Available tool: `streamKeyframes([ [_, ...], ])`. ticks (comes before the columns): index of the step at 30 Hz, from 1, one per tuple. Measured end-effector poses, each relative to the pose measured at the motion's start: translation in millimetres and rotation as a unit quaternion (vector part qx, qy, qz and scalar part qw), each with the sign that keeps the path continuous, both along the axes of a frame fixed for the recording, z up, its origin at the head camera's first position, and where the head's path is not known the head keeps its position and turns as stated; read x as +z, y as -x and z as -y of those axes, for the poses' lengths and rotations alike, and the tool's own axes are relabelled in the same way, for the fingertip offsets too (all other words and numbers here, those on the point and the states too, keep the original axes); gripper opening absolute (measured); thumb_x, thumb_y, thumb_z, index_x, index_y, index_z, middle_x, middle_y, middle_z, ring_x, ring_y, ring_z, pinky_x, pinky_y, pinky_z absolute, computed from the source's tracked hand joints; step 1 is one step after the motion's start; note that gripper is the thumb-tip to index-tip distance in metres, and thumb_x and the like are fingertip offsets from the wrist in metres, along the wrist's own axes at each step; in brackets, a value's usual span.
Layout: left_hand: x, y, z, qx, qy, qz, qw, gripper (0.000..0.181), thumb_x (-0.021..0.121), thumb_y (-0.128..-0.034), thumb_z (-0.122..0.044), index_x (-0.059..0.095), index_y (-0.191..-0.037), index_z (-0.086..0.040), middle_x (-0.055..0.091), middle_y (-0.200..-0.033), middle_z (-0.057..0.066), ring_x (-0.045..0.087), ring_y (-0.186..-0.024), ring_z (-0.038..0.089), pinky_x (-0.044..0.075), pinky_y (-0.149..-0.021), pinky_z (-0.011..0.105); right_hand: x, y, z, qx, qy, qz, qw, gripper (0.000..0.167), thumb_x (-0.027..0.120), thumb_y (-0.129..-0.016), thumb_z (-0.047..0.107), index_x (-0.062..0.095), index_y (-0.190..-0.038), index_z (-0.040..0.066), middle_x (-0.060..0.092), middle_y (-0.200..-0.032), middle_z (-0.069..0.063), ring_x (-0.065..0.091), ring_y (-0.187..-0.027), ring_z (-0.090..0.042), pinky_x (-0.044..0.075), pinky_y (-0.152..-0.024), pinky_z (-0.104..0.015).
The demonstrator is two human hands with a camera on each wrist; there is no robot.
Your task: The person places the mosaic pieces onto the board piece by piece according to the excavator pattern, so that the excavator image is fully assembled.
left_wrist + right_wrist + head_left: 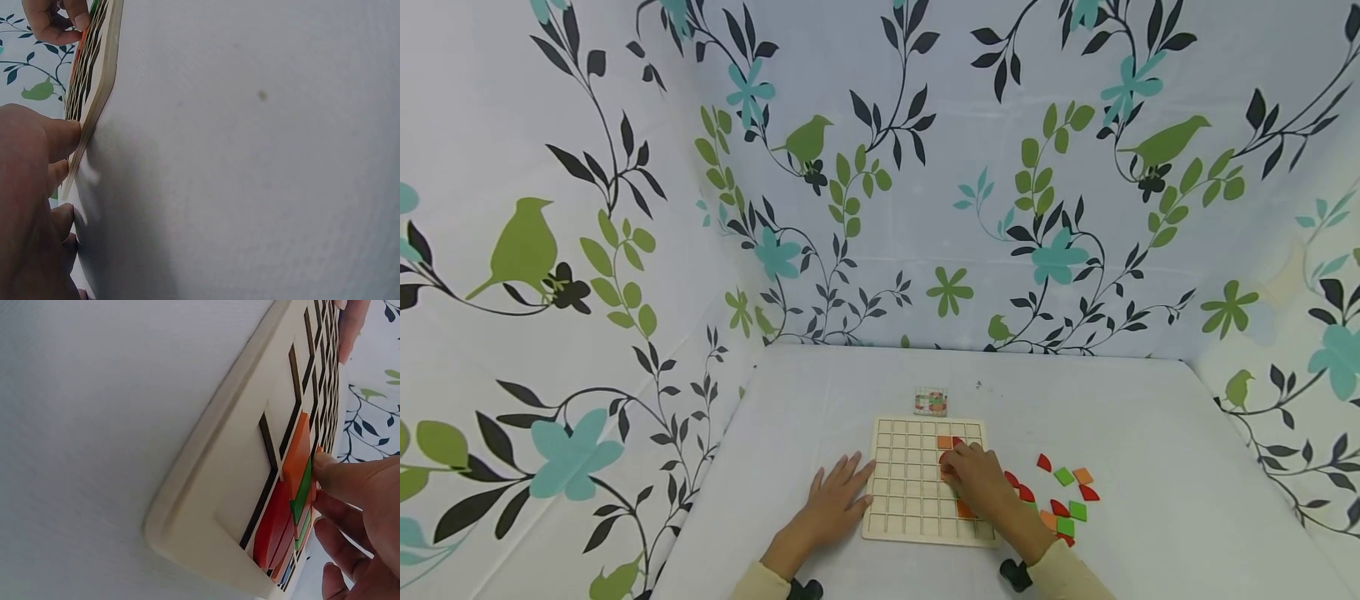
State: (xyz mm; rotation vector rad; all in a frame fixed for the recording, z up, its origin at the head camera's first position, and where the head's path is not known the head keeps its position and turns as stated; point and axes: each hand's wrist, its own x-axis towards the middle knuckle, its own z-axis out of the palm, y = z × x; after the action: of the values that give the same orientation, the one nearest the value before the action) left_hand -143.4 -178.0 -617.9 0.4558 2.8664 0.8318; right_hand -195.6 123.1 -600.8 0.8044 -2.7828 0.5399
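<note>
A pale wooden grid board (904,481) lies on the white table, with orange, red and green tiles in cells on its right side. My left hand (837,502) rests flat beside it, fingers spread, thumb and fingertips touching the board's left edge. Over the right half is my right hand (973,481), thumb and fingers pinching a small orange tile (319,450) at the board's surface. Most of that tile is hidden by the fingers. In the right wrist view, a red tile (272,524), a green tile (302,489) and another orange tile (296,450) sit near the board's corner.
Several loose tiles lie right of the board, among them a red quarter-round piece (1043,462), a green square (1078,510) and an orange square (1082,475). A small printed card (931,402) lies behind the board. Patterned cloth (865,208) hangs around the table.
</note>
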Motion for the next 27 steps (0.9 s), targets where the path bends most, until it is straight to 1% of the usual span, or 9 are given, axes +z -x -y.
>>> streamKeyframes([
  [4,-3.0,0.6,0.3,0.001,0.003,-0.004,1.0,0.061,0.053,-0.1091,-0.042,0.038,-0.165,-0.022,0.03,-0.172,0.018,0.023,-0.158,0.047,0.007,-0.12,0.079,0.3,0.6,0.5,-0.009,0.002,0.013,0.9999,0.016,0.085,-0.09,0.022,0.071,-0.096,0.019,0.064,-0.094,0.006,0.049,-0.083,-0.013,0.036,-0.069,-0.03],
  [8,-4.3,1.5,0.7,0.003,0.003,-0.007,1.0,0.061,0.052,-0.1094,-0.042,0.038,-0.165,-0.022,0.029,-0.172,0.018,0.022,-0.158,0.047,0.007,-0.12,0.08,1.8,0.5,0.9,-0.001,0.016,0.019,0.9997,0.016,0.085,-0.089,0.02,0.071,-0.095,0.018,0.063,-0.093,0.006,0.052,-0.083,-0.014,0.037,-0.07,-0.032],
  [13,-1.7,2.4,0.3,0.007,0.012,0.006,0.9999,0.06,0.053,-0.1093,-0.04,0.039,-0.165,-0.022,0.028,-0.173,0.015,0.021,-0.16,0.044,0.007,-0.121,0.078,3.2,0.4,1.2,0.003,0.021,0.031,0.9993,0.015,0.086,-0.088,0.02,0.071,-0.093,0.018,0.063,-0.091,0.007,0.054,-0.084,-0.014,0.038,-0.072,-0.034],
  [16,0.5,1.8,-0.1,0.004,0.01,0.006,0.9999,0.059,0.054,-0.1094,-0.04,0.041,-0.164,-0.021,0.029,-0.172,0.017,0.023,-0.159,0.046,0.008,-0.12,0.079,3.4,-0.1,-0.6,0.002,0.019,0.03,0.9994,0.016,0.087,-0.088,0.021,0.072,-0.094,0.019,0.064,-0.093,0.006,0.056,-0.087,-0.015,0.039,-0.073,-0.035],
  [19,0.5,1.6,-0.1,0.0,0.006,0.007,1.0,0.059,0.054,-0.1092,-0.039,0.041,-0.163,-0.02,0.03,-0.172,0.019,0.023,-0.159,0.048,0.008,-0.12,0.08,3.4,-0.5,-6.1,-0.005,0.011,0.024,0.9996,0.016,0.087,-0.088,0.022,0.073,-0.096,0.019,0.064,-0.096,0.005,0.058,-0.09,-0.017,0.039,-0.072,-0.035],
  [21,0.2,1.5,0.0,-0.001,0.006,0.008,0.9999,0.06,0.054,-0.1091,-0.039,0.041,-0.164,-0.019,0.029,-0.172,0.019,0.023,-0.158,0.048,0.008,-0.12,0.08,3.9,-1.0,-12.4,-0.025,0.006,0.031,0.9992,0.016,0.086,-0.089,0.025,0.074,-0.098,0.021,0.064,-0.099,0.004,0.06,-0.093,-0.017,0.04,-0.072,-0.034],
  [23,1.3,1.9,-0.1,0.0,0.011,0.014,0.9998,0.06,0.054,-0.1092,-0.039,0.04,-0.164,-0.02,0.029,-0.172,0.018,0.022,-0.159,0.047,0.008,-0.12,0.079,4.9,-0.3,-21.2,-0.059,0.004,0.057,0.9966,0.016,0.085,-0.091,0.028,0.075,-0.101,0.021,0.065,-0.103,0.003,0.061,-0.097,-0.019,0.043,-0.074,-0.036],
  [24,2.2,1.8,-0.4,0.002,0.015,0.018,0.9997,0.06,0.054,-0.1093,-0.039,0.04,-0.164,-0.02,0.028,-0.173,0.017,0.022,-0.16,0.045,0.008,-0.121,0.079,4.5,0.4,-27.0,-0.082,0.009,0.075,0.9938,0.016,0.084,-0.093,0.028,0.075,-0.104,0.02,0.066,-0.107,0.001,0.061,-0.101,-0.02,0.048,-0.078,-0.037],
  [27,4.5,1.9,-0.7,0.005,0.022,0.022,0.9995,0.06,0.055,-0.1093,-0.038,0.04,-0.164,-0.021,0.028,-0.173,0.015,0.023,-0.16,0.043,0.009,-0.122,0.078,5.6,-0.3,-52.1,-0.14,0.04,0.12,0.9821,0.019,0.079,-0.097,0.027,0.075,-0.113,0.016,0.067,-0.117,-0.005,0.062,-0.109,-0.027,0.054,-0.092,-0.048],
])
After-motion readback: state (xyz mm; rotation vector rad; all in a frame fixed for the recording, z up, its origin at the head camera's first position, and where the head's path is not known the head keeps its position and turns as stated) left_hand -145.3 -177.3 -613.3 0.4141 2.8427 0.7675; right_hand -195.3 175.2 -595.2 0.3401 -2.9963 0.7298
